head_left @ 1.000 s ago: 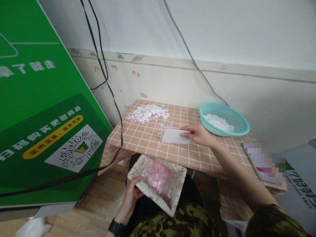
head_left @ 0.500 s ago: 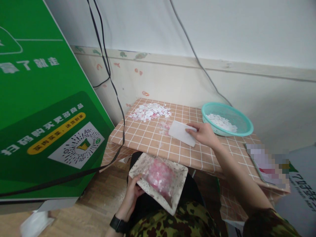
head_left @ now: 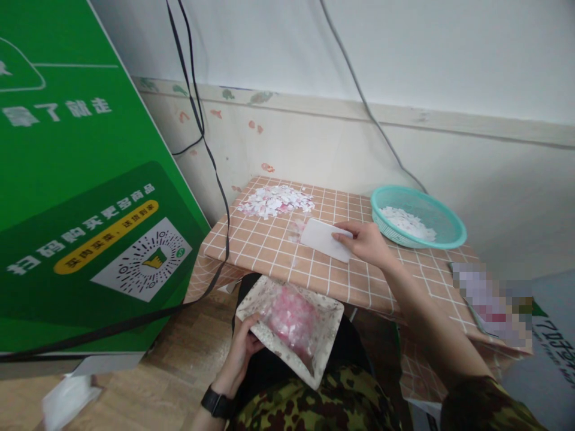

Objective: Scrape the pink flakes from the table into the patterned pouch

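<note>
My left hand (head_left: pixel 245 344) grips the near left rim of a speckled, square-cornered tray (head_left: pixel 331 332), tilted over my lap below the table edge. Inside the tray lies a heap of pink and clear, shiny film-like scraps (head_left: pixel 291 314). Between the thumb and fingers of my right hand (head_left: pixel 367 242) is a flat white card (head_left: pixel 321 237), held low over the checked tablecloth. A few pinkish clear scraps (head_left: pixel 296 228) lie at the card's left edge, partly hidden by it. Farther back sits a pile of small white and pink pieces (head_left: pixel 275 200).
A turquoise mesh basket (head_left: pixel 444 237) holding white pieces (head_left: pixel 406 222) stands on the table's right side. A blurred-out flat item (head_left: pixel 483 299) lies at the right edge. At left are a green printed panel (head_left: pixel 67 179) and a hanging black strap (head_left: pixel 223 194).
My right hand has slid the white card slightly left over the tablecloth, towards the loose scraps. The tray in my left hand stays nearly still. The view has shifted slightly.
</note>
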Demonstrator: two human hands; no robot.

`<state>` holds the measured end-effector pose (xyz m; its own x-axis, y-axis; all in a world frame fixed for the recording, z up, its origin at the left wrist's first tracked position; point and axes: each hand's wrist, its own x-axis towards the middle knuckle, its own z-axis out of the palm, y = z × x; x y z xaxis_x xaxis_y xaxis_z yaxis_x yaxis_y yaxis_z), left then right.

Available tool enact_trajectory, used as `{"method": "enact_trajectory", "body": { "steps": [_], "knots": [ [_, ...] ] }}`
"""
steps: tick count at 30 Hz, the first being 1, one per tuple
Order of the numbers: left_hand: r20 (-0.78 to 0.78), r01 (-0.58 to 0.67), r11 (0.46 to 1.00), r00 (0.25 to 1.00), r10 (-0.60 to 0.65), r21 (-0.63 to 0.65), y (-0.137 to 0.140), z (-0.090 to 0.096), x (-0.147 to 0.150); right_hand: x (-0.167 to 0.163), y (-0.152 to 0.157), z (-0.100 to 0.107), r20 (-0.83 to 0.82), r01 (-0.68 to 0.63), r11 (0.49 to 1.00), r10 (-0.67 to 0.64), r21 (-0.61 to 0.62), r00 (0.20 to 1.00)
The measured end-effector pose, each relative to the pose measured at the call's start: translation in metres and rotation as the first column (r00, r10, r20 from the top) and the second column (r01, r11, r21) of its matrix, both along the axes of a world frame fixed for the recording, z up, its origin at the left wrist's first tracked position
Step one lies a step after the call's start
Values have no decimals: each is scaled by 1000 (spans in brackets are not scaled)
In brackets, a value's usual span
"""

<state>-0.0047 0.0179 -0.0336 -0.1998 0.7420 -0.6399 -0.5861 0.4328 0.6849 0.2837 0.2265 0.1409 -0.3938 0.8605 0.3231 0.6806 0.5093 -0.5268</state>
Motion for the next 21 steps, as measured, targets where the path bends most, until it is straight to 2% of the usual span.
{"method": "enact_trajectory", "body": {
  "steps": [9,15,21],
  "knots": [
    [-11,-11,1000,1000,11,4,0,-6,-1,-19,0,-8,26,19,1000,-20,22,999],
    [9,-13,1000,1000,13,27,0,-8,-2,-8,-2,2,18,-104,994,104,-20,994],
    [7,-30,1000,1000,30,8,1,-2,1,-4,1,-2,37,-27,997,25,67,999]
  ]
}}
